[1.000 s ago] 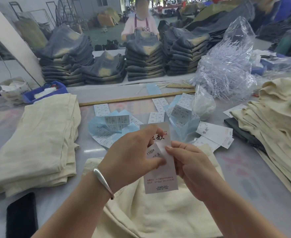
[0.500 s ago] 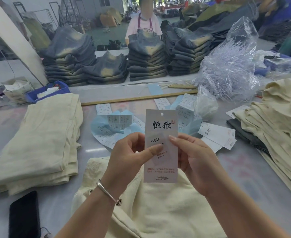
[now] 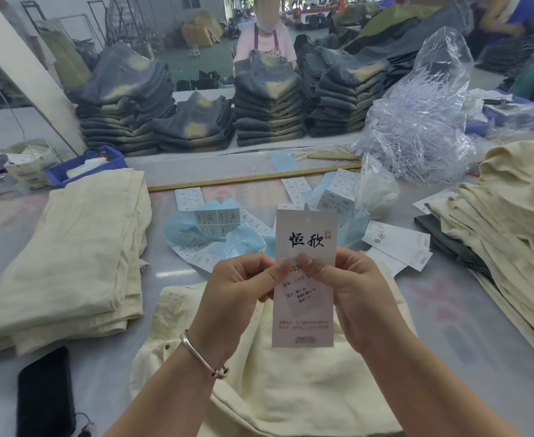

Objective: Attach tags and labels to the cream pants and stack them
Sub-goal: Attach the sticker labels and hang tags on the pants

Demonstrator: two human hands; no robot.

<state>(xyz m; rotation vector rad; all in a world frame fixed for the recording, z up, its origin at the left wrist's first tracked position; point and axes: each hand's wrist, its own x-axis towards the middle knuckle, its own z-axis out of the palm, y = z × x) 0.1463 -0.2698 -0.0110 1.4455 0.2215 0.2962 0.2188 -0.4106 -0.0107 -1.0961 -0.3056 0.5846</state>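
Holding one hang tag upright above the cream pants lying on the worktop, left hand and right hand both pinching it at the middle, thumbs pressing where a small sticker seems to be going on. Judging the task as somewhere in the middle: already lying folded at the left, a stack of cream pants; still waiting at the right, a bigger pile. Not yet fastening this tag to the garment, not yet folding or stacking it.
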